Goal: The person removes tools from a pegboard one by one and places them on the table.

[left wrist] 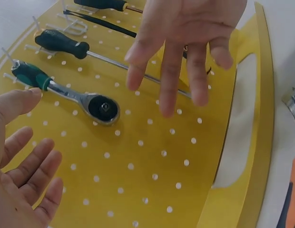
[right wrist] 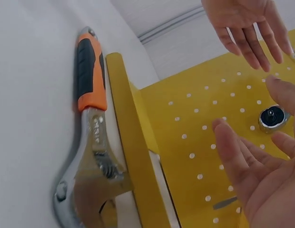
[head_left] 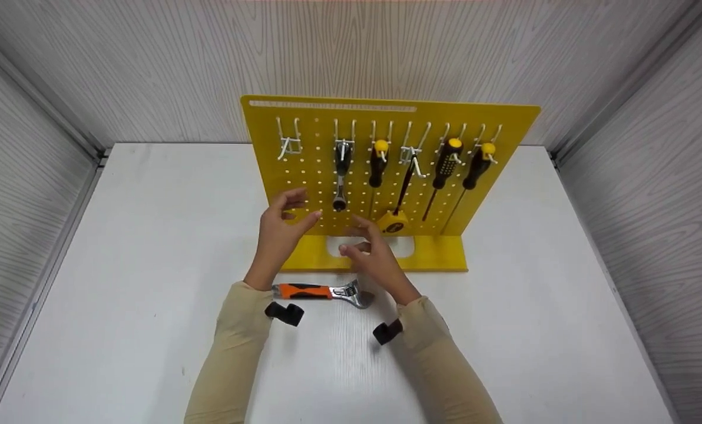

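Note:
Both hands hover in front of a yellow pegboard (head_left: 304, 176) with nothing in their fingers. The left hand (head_left: 281, 227) is raised by the board's left side, thumb apart from the fingers. Lower and further right, the right hand (head_left: 376, 253) has its fingers spread and slightly bent. A ratchet wrench (left wrist: 97, 107) with a green and black handle hangs from a hook between the hands. On the table before the board's base lies an adjustable wrench (head_left: 321, 291) with an orange and black handle, partly behind the left wrist in the head view.
Right of the ratchet hang several screwdrivers (head_left: 447, 165) with black and yellow handles. A yellow tape measure (head_left: 394, 223) hangs by its black strap among them. The leftmost hook (head_left: 289, 146) carries no tool. The white table (head_left: 533, 330) reaches out around the board's base (head_left: 439, 256).

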The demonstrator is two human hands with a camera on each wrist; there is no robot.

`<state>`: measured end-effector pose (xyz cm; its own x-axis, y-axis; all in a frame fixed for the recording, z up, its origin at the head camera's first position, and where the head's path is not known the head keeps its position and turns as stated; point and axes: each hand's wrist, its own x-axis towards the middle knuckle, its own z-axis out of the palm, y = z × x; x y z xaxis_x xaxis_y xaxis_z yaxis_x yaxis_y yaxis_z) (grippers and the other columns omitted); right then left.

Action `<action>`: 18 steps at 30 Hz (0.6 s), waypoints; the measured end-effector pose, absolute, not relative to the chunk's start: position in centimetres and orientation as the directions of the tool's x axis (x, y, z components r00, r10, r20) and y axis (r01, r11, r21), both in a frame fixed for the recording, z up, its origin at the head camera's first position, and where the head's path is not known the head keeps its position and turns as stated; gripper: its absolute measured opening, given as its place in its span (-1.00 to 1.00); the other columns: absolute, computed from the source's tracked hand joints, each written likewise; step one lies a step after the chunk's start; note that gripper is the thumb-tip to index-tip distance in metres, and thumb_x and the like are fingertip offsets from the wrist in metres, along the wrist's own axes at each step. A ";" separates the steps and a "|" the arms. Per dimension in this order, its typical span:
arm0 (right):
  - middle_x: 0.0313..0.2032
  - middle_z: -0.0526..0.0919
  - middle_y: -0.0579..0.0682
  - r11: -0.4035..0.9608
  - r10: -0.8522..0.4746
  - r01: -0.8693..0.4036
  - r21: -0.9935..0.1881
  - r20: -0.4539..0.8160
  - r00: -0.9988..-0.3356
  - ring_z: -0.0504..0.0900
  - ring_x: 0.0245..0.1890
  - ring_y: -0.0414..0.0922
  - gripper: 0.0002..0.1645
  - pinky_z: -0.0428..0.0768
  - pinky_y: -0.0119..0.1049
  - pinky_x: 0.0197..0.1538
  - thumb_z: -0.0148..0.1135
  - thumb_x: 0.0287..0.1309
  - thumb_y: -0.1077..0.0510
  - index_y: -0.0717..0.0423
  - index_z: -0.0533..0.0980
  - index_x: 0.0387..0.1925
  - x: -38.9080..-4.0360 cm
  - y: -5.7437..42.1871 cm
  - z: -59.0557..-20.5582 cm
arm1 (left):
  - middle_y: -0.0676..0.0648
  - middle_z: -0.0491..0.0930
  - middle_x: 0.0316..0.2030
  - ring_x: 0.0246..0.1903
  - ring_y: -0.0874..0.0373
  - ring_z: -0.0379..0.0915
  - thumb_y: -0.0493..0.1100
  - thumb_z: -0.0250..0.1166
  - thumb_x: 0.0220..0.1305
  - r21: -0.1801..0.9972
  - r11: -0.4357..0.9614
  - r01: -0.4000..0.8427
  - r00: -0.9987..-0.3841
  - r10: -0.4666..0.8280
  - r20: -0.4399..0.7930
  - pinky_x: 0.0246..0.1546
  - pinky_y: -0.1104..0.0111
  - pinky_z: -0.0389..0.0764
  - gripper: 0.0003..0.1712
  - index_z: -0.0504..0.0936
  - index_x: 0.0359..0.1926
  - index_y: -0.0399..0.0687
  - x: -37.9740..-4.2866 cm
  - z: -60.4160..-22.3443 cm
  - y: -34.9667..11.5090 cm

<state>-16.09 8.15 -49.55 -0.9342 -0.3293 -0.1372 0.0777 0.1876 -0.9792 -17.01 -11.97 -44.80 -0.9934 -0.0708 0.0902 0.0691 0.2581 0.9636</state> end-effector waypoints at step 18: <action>0.34 0.33 0.14 0.090 -0.265 0.114 -0.989 -0.134 -0.955 0.65 -0.03 0.05 -0.15 0.68 -0.18 -0.14 0.16 0.32 0.09 -0.08 -0.08 0.47 -18.3 6.4 -49.6 | -0.14 0.56 0.07 0.09 0.05 0.49 -0.14 0.43 0.12 0.993 0.093 0.075 -0.993 -0.080 0.083 0.14 0.25 0.52 -0.37 0.45 0.21 -0.14 -19.8 -44.1 -9.2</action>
<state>-18.25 6.43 -49.59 -0.9548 -0.2655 -0.1339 0.1136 0.0904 -0.9894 -19.77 -9.21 -44.14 -0.9934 -0.0796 0.0828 0.0754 0.0928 0.9928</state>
